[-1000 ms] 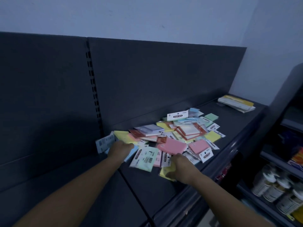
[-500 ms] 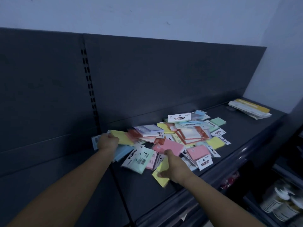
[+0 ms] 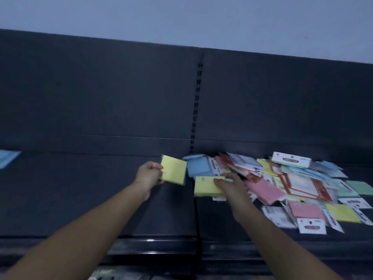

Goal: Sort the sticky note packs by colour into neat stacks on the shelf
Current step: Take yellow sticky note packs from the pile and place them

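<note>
left hand [image 3: 149,174] pinches a yellow sticky note pack [image 3: 174,171] by its edge, fingers clamped. right hand [image 3: 232,186] grips a second yellow pack [image 3: 205,186] at nine o'clock of the mixed pile [image 3: 292,182] on the shelf [image 3: 80,199]. both look light, stiff and film-slick, so opposite edges seem the best hold.

Shelf [image 3: 90,199]: dark grey and flat, in two sections that meet at a seam [image 3: 196,215] near the middle, with a glossy front lip [image 3: 157,242].
Back panel [image 3: 101,98]: the same dark grey, with a slotted strip [image 3: 196,110] running down to the seam.
Right section: a loose heap of sticky note packs [image 3: 292,184], overlapping, with pink, yellow, green, blue and red-edged ones all mixed.
Heap's left end: blue packs [image 3: 198,168], close to the back panel by the seam.
Heap's front: a white-labelled pack [image 3: 311,226] lies nearest the lip.
Far left: a blue pack [image 3: 8,159] lies well apart from the heap, half out of view.
</note>
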Demonstrator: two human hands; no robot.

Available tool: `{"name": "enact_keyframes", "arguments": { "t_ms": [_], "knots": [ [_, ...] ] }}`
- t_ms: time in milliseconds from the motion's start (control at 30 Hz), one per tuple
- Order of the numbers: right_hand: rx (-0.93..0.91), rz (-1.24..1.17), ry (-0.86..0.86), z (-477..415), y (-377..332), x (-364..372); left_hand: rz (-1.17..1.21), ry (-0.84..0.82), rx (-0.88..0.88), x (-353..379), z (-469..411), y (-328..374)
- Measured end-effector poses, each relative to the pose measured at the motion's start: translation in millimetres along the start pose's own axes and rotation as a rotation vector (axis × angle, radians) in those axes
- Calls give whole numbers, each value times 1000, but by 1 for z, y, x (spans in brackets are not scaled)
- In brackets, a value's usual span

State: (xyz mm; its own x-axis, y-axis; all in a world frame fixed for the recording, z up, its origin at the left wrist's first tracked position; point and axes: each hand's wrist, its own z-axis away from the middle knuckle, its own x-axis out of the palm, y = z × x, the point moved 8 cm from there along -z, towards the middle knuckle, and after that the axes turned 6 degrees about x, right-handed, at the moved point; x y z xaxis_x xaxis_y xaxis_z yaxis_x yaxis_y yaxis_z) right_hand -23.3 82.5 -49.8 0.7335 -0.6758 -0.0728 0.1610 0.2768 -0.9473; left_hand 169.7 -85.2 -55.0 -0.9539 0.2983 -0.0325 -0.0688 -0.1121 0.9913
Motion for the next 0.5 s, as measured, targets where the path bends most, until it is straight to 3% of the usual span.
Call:
{"name": "enact_keyframes", "arguments": {
  "t_ms": [267, 500],
  "knots": [
    [-75, 101, -324, 43, -5, 150, -50, 82, -25, -131, 40, -8],
    [-60, 216, -492, 79, -7, 282, -58, 149, 14, -248, 43, -3]
  ]
}}
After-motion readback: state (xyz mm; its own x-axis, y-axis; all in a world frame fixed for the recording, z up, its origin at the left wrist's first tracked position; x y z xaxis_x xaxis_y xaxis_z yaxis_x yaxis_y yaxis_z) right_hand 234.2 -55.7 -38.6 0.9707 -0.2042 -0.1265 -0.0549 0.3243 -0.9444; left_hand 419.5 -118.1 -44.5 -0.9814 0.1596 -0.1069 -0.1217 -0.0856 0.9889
